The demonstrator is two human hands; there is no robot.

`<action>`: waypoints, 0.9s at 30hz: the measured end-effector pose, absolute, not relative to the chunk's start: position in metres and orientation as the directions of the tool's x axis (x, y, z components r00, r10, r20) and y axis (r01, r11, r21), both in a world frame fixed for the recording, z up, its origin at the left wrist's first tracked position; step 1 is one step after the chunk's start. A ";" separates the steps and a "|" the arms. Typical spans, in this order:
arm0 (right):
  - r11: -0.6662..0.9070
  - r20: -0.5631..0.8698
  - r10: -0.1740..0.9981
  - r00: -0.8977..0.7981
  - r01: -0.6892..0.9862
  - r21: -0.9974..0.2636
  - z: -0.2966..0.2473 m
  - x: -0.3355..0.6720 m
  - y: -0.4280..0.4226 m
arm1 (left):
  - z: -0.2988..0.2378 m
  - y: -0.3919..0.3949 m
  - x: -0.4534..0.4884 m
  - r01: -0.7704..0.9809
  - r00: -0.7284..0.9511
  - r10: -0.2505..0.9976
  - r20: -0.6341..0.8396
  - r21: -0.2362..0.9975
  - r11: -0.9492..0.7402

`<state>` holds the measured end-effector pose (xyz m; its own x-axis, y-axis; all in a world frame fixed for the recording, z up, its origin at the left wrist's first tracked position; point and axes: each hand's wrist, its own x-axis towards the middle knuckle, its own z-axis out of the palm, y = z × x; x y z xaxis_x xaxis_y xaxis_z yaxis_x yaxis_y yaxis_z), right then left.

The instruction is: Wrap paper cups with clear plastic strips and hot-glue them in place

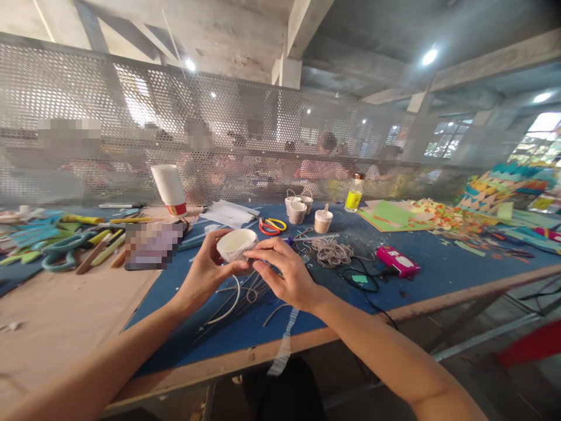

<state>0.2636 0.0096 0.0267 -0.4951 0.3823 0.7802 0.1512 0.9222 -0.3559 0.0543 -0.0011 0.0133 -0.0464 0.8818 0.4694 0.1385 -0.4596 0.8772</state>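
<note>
My left hand (208, 266) is closed around a small white paper cup (236, 244), its open mouth tilted up toward me. The outside of the cup looks wrapped in wrinkled pale paper. From the other side, the bent fingers of my right hand (283, 270) press on the cup's wall. A thin, twisted pale strip (286, 342) hangs below my right hand and over the table edge; whether that hand grips it I cannot tell. Under the hands lie several thin grey wires (252, 292) and a white curved cord (236, 301).
Small cups (296, 212) stand behind, near red-and-yellow-handled scissors (272, 225). To the right are coiled twine (331, 251), a pink device (398, 261) with a black cable, and green paper (390, 215). Stacked paper cups (169, 187) and blue-handled scissors (68, 251) are left. A perforated screen (245, 140) runs behind.
</note>
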 end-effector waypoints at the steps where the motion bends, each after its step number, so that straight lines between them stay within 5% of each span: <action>1: 0.927 0.785 0.371 -0.495 0.142 -0.348 0.027 0.263 0.009 | 0.014 -0.001 0.055 0.141 -0.051 0.886 0.462 0.881 -0.451; 7: 0.924 0.827 0.371 -0.422 0.082 -0.373 0.030 0.265 0.012 | 0.018 -0.001 0.054 0.178 -0.121 0.913 0.390 0.913 -0.367; 15: 0.772 0.679 0.634 -0.371 0.355 -0.527 0.055 0.302 0.061 | 0.010 0.008 0.047 -0.036 -0.106 0.942 0.319 0.945 -0.324; 19: 0.602 0.408 0.790 -0.457 0.707 -0.372 0.057 0.316 0.089 | 0.011 0.009 0.046 -0.101 -0.105 0.950 0.294 0.947 -0.304; 27: 0.435 0.212 0.897 -0.387 0.857 -0.276 0.025 0.304 0.106 | 0.011 0.013 0.041 -0.153 -0.185 0.953 0.240 0.951 -0.269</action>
